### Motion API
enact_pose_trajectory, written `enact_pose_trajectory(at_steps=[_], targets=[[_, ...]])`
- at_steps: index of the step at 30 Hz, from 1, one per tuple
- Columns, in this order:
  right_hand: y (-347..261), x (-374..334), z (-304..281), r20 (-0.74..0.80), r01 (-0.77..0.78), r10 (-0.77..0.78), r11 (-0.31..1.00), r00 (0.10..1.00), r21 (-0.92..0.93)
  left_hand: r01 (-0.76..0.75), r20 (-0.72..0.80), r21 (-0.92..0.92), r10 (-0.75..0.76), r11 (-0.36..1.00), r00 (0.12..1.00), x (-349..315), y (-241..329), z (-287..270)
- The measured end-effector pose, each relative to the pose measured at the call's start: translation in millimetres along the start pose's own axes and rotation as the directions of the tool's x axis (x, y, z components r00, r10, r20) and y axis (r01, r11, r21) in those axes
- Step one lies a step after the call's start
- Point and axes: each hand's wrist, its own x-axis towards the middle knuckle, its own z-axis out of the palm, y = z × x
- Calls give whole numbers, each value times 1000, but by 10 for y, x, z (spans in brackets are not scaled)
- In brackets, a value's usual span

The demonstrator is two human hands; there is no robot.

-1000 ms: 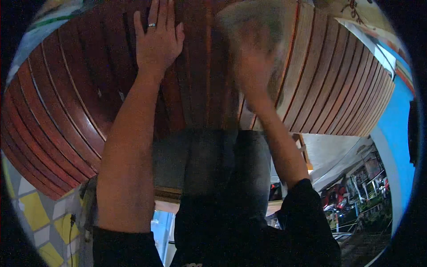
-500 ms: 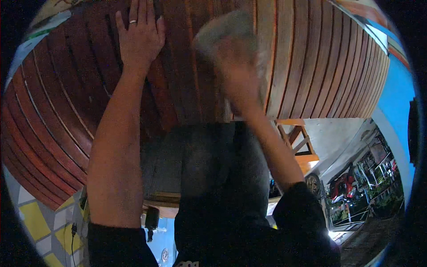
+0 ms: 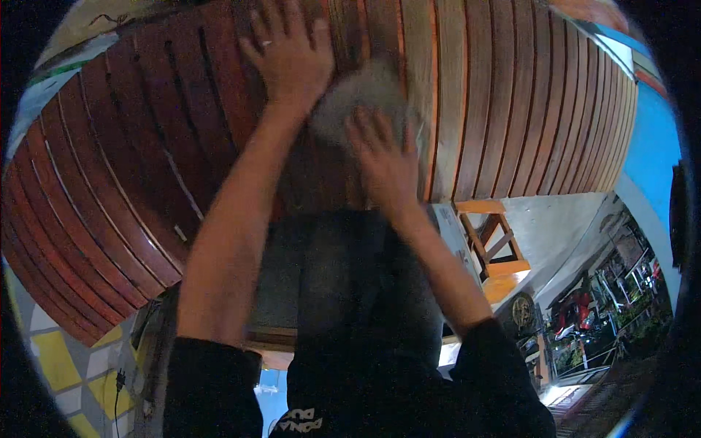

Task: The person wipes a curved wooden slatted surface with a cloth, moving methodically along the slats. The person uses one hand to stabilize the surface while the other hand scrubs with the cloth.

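Wooden slats [image 3: 504, 109] run side by side across the surface before me, dark reddish on the left and paler brown on the right. My left hand [image 3: 292, 69] lies flat on the dark slats with its fingers spread and a ring on one of them. To its right, my right hand [image 3: 387, 164] presses down on a grey pad [image 3: 365, 87], blurred, perhaps a folded cloth. The fingers of that hand are stretched over the pad's near part, not wrapped round it. Under the pad, the slats are hidden.
A small orange-brown wooden frame [image 3: 504, 266] stands beyond the slats' near right edge. Farther right are a blue wall [image 3: 650, 146] and a red motorcycle [image 3: 573, 314]. At lower left, a black cable with a plug [image 3: 120, 379] hangs before yellow, grey and white patterned tiles [image 3: 55, 358].
My left hand has shifted right and slightly down over the slats. My right hand and the grey pad have come nearer to me, and the pad now sits close beside my left hand.
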Motion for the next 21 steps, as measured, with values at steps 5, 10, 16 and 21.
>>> enact_pose_trajectory(at_steps=[5,10,16,21], targets=[[535,-605,-93,-110,-322,303,900,947,-295,6,-60,77,-1,997,998,22,347,18],[932,764,-518,-428,-382,287,911,857,-155,54,-5,151,-54,987,999,56,537,-94],[118,20,-171,52,-64,71,989,996,-136,87,-30,37,-86,996,996,9,345,-13],[883,-543,-163,-68,-275,266,940,962,-204,95,19,21,-95,995,995,53,478,-39]])
